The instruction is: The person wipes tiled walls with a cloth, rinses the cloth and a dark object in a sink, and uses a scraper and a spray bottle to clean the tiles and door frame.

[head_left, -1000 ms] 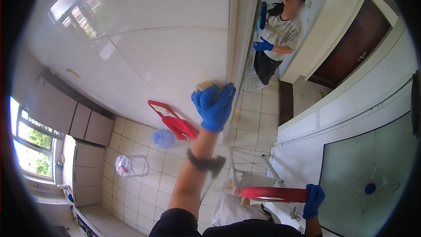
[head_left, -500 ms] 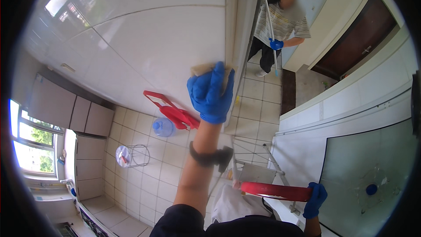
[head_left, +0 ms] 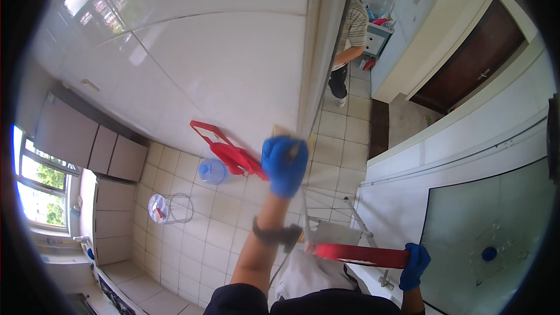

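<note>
My left hand [head_left: 284, 163], in a blue glove, is closed on a beige sponge or pad [head_left: 281, 130] against the white tiled wall [head_left: 227, 64], near its pale vertical edge strip [head_left: 313, 35]. The hand hides most of the pad. My right hand [head_left: 415, 265], also gloved in blue, grips the red top rail [head_left: 359, 254] of a metal stepladder [head_left: 338, 231] that stands below me. Just left of my left hand a red item with a handle-like frame [head_left: 230, 153] is on the wall; its kind is unclear.
On the tiled floor [head_left: 210, 227] are a blue water jug [head_left: 213, 171] and a round stool [head_left: 166, 209]. Cabinets [head_left: 122, 163] line the left. A co-worker [head_left: 350, 35] is partly behind the wall's edge. A frosted glass panel [head_left: 478, 210] fills the lower right.
My left hand has moved down the wall with the pad. The co-worker has moved left, now mostly hidden by the wall, and the pole they held is out of sight.
</note>
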Available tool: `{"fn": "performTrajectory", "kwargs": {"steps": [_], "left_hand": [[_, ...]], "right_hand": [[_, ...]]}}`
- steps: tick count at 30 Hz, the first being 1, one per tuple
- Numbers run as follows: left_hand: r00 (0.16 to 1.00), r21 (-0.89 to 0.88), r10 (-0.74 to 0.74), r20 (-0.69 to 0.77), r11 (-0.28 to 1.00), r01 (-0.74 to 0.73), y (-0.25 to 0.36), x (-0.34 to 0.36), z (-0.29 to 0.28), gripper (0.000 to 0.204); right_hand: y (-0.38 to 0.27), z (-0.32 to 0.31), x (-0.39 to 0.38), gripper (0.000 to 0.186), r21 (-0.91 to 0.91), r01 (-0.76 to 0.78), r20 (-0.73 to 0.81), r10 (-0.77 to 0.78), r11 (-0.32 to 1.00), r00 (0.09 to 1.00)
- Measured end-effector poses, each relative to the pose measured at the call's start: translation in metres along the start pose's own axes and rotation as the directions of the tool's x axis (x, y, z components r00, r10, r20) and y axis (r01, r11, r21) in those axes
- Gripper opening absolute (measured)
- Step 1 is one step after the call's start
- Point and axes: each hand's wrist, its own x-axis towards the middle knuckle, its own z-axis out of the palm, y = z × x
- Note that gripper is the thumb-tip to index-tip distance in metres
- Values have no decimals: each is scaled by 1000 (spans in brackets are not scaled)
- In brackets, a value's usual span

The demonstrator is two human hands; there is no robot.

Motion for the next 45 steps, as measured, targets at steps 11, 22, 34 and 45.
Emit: {"fn": "performTrajectory", "kwargs": {"steps": [11,22,34,45], "left_hand": [[446,-213,-572,689,427,879,15,-198,-62,35],[167,-66,-106,980,623,780,64,-210,-42,28],[386,-401,271,882,863,309,23,-229,-7,26],[309,-229,204,929,972,45,33,-205,-19,18]], "right_hand": [[19,-20,32,20,155,-94,592,-16,983,806],[35,-18,15,32,32,174,513,-166,984,842],[43,-30,12,49,8,160,569,-136,987,811],[52,-16,2,51,-26,221,362,-197,975,911]]}}
